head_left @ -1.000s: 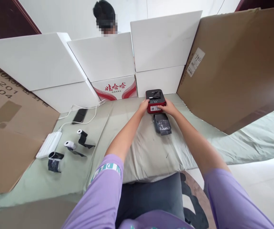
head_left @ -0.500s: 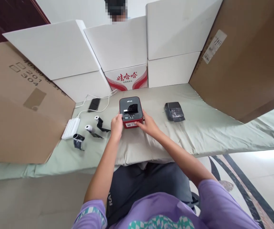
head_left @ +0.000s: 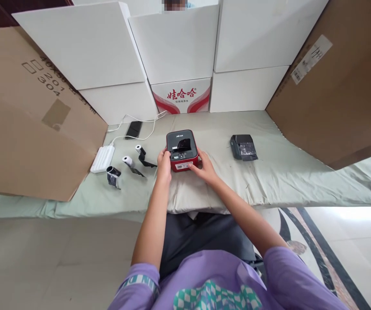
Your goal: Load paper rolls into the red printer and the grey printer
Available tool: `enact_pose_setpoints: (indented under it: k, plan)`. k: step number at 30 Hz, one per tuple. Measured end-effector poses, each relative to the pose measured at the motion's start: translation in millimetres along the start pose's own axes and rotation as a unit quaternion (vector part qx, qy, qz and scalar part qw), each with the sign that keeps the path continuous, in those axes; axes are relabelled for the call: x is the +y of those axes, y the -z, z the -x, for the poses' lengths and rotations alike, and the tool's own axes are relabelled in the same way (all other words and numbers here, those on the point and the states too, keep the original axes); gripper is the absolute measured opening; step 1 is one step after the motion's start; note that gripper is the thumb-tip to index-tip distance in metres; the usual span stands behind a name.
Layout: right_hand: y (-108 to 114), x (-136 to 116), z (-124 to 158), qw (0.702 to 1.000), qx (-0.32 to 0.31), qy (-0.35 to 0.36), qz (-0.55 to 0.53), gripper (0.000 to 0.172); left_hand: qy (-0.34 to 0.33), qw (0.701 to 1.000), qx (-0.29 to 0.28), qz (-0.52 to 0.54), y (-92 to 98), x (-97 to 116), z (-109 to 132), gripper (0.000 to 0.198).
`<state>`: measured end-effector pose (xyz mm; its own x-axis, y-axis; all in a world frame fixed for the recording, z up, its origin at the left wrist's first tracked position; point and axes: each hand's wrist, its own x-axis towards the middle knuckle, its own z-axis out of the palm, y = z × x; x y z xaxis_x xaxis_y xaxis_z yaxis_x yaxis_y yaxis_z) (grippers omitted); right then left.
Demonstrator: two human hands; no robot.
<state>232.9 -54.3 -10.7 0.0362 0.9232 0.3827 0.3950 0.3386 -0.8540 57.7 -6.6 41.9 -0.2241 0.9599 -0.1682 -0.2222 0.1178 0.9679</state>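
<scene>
A red and black box-shaped device (head_left: pixel 185 161), which looks like a small receipt printer, rests on the cloth-covered surface in front of me. A piece of black strip shows on its top, and a white label is on its front. My left hand (head_left: pixel 163 165) grips its left side with the fingers closed against it. My right hand (head_left: pixel 206 168) holds the right side, its thumb lying on the front near the label. The fingers behind the device are partly hidden. To its left lie three rolls with dark strips: a black roll (head_left: pixel 113 176), a white roll (head_left: pixel 127 160) and another white roll (head_left: pixel 139 149).
A dark printer-like device (head_left: pixel 243 147) lies to the right. Farther left are a white power strip (head_left: pixel 103 158) with a cable and a black phone (head_left: pixel 134 129). White boxes (head_left: pixel 175 49) wall the back; cardboard panels (head_left: pixel 26 116) stand at both sides. A person's head shows beyond.
The camera view has shifted, so the scene sits a little higher and farther right. Both hands stay on the red and black device; its pose looks nearly the same.
</scene>
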Motion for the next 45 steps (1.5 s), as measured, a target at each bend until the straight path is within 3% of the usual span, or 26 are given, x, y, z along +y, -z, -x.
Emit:
enact_pose_setpoints:
  k: [11, 15, 17, 19, 21, 23, 24, 26, 30, 32, 35, 37, 40, 43, 45]
  plan:
    - [0.6, -1.1, -0.5, 0.999, 0.009, -0.019, -0.037, 0.084, -0.019, 0.999, -0.014, -0.035, 1.9, 0.5, 4.2, 0.030]
    - [0.7, 1.6, -7.0, 0.998, 0.034, -0.021, -0.052, 0.078, -0.149, 0.983, -0.009, -0.103, 14.4, 10.9, -5.5, 0.029]
    - [-0.2, 4.0, -10.3, 0.997, 0.045, -0.030, -0.063, 0.076, -0.221, 0.956, -0.041, -0.189, 16.8, 24.6, -19.8, 0.023]
    - [-1.2, 7.3, -12.6, 0.995, 0.051, -0.043, -0.076, 0.074, -0.250, 0.913, -0.118, -0.301, 12.7, 41.6, -38.9, 0.013]
    - [-1.8, 10.7, -13.8, 0.993, 0.053, -0.059, -0.092, 0.072, -0.241, 0.851, -0.208, -0.417, 2.2, 57.7, -58.3, 0.010]
    - [-2.0, 13.5, -14.3, 0.990, 0.054, -0.075, -0.109, 0.071, -0.226, 0.790, -0.260, -0.507, -12.5, 68.9, -73.5, 0.021]
    - [-1.9, 14.4, -14.4, 0.989, 0.054, -0.079, -0.113, 0.070, -0.220, 0.769, -0.270, -0.536, -20.5, 72.1, -78.6, 0.027]
    - [-1.6, 15.1, -14.7, 0.989, 0.052, -0.078, -0.111, 0.070, -0.206, 0.755, -0.268, -0.562, -35.7, 73.9, -84.1, 0.034]
    - [0.6, 13.5, -15.6, 0.991, 0.048, -0.068, -0.101, 0.069, -0.181, 0.776, -0.245, -0.552, -52.1, 68.2, -82.9, 0.038]
    - [2.1, 12.5, -16.1, 0.991, 0.046, -0.071, -0.102, 0.068, -0.188, 0.783, -0.238, -0.542, -49.9, 67.4, -79.5, 0.035]
    - [3.7, 11.9, -16.8, 0.991, 0.046, -0.077, -0.099, 0.066, -0.210, 0.784, -0.279, -0.513, -35.3, 74.2, -71.6, 0.023]
    - [3.8, 11.8, -17.0, 0.991, 0.046, -0.078, -0.097, 0.065, -0.216, 0.800, -0.313, -0.464, -20.1, 84.8, -64.2, 0.018]
    - [3.4, 11.6, -16.1, 0.991, 0.045, -0.078, -0.097, 0.063, -0.208, 0.857, -0.308, -0.358, 10.2, 108.9, -51.1, 0.033]
    - [3.5, 11.4, -14.1, 0.991, 0.047, -0.077, -0.096, 0.062, -0.190, 0.909, -0.239, -0.284, 51.1, 139.4, -40.2, 0.041]
    - [3.8, 11.4, -13.0, 0.992, 0.048, -0.073, -0.088, 0.062, -0.194, 0.924, -0.169, -0.282, 82.1, 158.7, -36.6, 0.042]
